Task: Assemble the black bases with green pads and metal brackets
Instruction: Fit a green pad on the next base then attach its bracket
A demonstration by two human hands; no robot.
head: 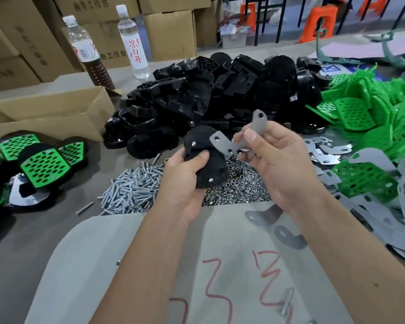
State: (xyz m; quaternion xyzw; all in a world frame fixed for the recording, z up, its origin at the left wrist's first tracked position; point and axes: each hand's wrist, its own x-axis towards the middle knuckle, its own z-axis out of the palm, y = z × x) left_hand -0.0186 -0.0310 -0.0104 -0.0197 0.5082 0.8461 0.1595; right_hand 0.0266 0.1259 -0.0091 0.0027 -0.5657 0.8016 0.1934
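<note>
Now the left hand (185, 181) grips a matte black base (206, 157), the right hand (274, 160) pinching a bent grey metal bracket (241, 134).

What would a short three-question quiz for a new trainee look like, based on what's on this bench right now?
1. True or false: the left hand grips a black base.
2. Which lies nearer the finished green-padded assemblies: the bolt pile or the nut pile?
3. Fill in: the right hand pinches a metal ___ in its fingers.

Key: 1 true; 2 the bolt pile; 3 bracket.
</note>
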